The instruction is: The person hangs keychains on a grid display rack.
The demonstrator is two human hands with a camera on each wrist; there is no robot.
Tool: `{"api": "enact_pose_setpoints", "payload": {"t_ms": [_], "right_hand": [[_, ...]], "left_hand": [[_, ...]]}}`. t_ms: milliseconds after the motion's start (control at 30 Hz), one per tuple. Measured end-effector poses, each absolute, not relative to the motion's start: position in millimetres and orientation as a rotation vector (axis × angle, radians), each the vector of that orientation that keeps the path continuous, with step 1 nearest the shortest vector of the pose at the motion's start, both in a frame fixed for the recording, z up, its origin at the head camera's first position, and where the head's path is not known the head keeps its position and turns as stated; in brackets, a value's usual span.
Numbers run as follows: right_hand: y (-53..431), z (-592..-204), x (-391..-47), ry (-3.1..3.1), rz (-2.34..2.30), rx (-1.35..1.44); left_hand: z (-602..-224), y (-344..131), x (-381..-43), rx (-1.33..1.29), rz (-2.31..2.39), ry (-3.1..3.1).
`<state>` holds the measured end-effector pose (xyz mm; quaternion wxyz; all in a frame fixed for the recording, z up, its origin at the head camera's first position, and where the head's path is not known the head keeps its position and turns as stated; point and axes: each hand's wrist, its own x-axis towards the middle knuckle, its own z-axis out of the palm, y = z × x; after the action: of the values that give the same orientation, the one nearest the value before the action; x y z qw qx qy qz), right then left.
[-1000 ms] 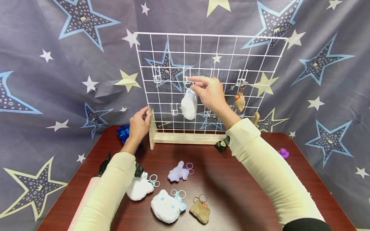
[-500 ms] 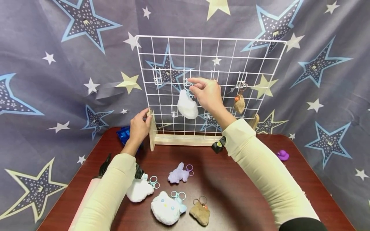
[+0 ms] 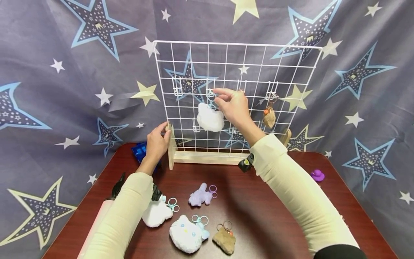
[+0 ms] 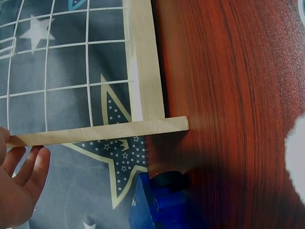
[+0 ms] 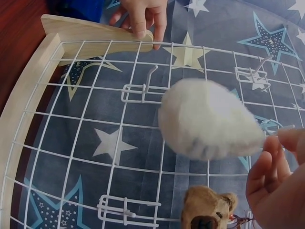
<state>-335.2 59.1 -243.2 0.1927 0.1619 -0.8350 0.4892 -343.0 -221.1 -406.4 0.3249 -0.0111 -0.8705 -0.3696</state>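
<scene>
My right hand [image 3: 237, 107] pinches the light-blue key ring of a white plush keychain [image 3: 210, 118] at an upper hook [image 3: 210, 92] on the white wire grid [image 3: 226, 65]. The plush hangs against the grid, its back towards me. In the right wrist view the white plush [image 5: 205, 119] stretches left from the fingertips of the right hand [image 5: 279, 183]. My left hand [image 3: 157, 142] grips the top of the stand's left wooden upright [image 3: 171, 149]; the left wrist view shows its curled fingers [image 4: 38, 171] below that wood.
A brown plush keychain [image 3: 269, 117] hangs at the grid's right. On the table lie two white plush keychains [image 3: 185, 235] [image 3: 157, 213], a lilac one [image 3: 200, 196] and a brown one [image 3: 224, 240]. A purple rubber duck [image 3: 317, 175] and a blue object [image 3: 139, 151] sit farther out.
The white plush on the grid has swung round from a narrow side view to its broad back. My right hand has shifted only slightly; my left hand keeps its hold on the upright.
</scene>
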Motion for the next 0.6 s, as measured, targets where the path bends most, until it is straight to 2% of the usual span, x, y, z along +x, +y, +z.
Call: {"api": "enact_pose_setpoints", "payload": {"t_ms": [600], "right_hand": [[83.6,-276.3,-303.9,-2.383,1.315,0.689]], "left_hand": [[-407.9,-221.4,-344.9,-0.023,-0.966,-2.296]]}}
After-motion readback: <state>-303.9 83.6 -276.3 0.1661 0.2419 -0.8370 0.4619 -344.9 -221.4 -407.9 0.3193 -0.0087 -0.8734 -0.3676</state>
